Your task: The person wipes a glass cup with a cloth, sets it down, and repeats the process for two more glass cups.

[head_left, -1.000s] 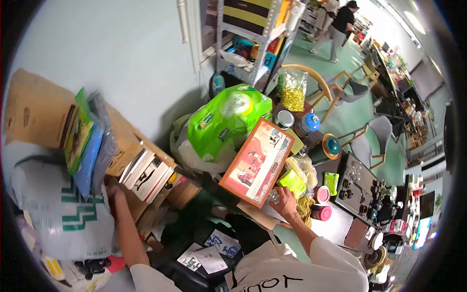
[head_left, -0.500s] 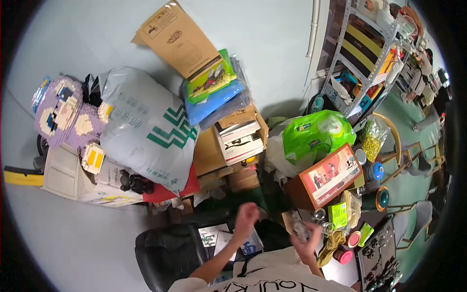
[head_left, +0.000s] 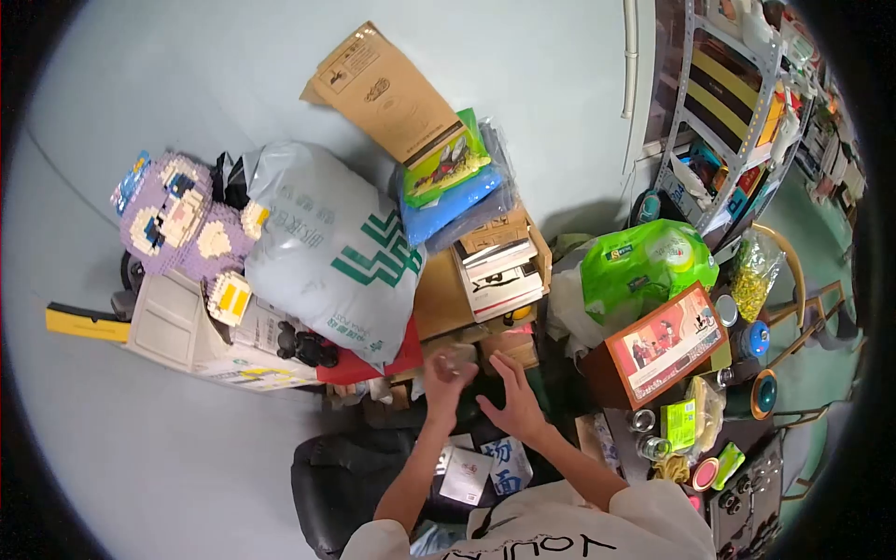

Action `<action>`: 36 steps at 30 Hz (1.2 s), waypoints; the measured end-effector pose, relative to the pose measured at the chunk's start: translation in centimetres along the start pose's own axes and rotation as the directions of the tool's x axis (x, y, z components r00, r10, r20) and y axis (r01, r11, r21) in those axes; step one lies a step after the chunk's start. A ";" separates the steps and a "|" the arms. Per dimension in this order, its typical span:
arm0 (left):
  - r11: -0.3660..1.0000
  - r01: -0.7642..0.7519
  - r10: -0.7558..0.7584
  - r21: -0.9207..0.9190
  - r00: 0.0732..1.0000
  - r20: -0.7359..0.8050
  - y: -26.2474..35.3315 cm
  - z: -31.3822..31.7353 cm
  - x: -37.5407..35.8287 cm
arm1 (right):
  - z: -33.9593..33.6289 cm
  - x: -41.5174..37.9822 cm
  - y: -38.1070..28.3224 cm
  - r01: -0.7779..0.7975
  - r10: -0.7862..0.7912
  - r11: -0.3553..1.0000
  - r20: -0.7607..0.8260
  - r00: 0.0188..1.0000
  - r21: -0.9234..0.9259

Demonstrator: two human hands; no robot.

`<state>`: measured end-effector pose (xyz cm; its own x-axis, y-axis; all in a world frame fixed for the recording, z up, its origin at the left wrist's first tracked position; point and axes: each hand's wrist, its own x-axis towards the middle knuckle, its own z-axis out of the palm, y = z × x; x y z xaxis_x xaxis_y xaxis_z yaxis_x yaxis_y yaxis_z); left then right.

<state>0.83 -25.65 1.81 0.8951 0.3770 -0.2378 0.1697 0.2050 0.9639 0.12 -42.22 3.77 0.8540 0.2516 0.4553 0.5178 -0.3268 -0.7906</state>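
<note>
My left hand (head_left: pixel 446 387) is raised above the black chair (head_left: pixel 345 481), its fingers closed around a small clear item (head_left: pixel 457 360), blurred, perhaps plastic. Just to the right, my right hand (head_left: pixel 513 403) has its thumb and fingers spread and nothing visible in it. The two hands are close but apart. Below them on the chair lie a white printed card (head_left: pixel 466 476) and a sheet with blue characters (head_left: pixel 507 467).
A large grey bag (head_left: pixel 322 243) rests beside a purple block figure (head_left: pixel 173 219). Behind the hands stands an open box of books (head_left: pixel 499 280). On the right are a green bag (head_left: pixel 644 266), a red-brown box (head_left: pixel 667 345), jars and a metal shelf (head_left: pixel 737 149).
My right hand has moved left from beside the jars and opened. My left hand has moved up and now holds a clear item; a similar one was in my right hand before. The view has shifted.
</note>
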 end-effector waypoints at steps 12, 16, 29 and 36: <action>0.569 -0.253 0.428 0.782 0.904 -0.019 0.5 3.2 20.1 | -11.9 -16.8 8.2 -0.340 0.262 0.861 -0.243 0.934 -0.379; 0.498 -0.419 0.537 0.759 0.837 0.110 -6.6 -0.5 31.0 | -17.8 -19.0 7.3 -0.553 0.341 0.705 -0.471 0.813 -0.444; 0.743 -0.624 0.629 0.242 0.530 -0.568 -19.0 -5.6 49.9 | -17.9 -23.1 12.9 -0.773 0.700 0.286 -0.428 0.572 -0.566; 0.888 -0.324 0.443 0.326 0.793 -0.418 -8.4 4.8 10.7 | -18.0 -24.4 14.1 -0.750 0.712 0.281 -0.393 0.581 -0.599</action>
<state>10.96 -27.71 -8.22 0.6130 0.7673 0.1885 -0.0055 -0.2344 0.9721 -12.54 -69.36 -11.07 0.8850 -0.4449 -0.1374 -0.4648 -0.8261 -0.3186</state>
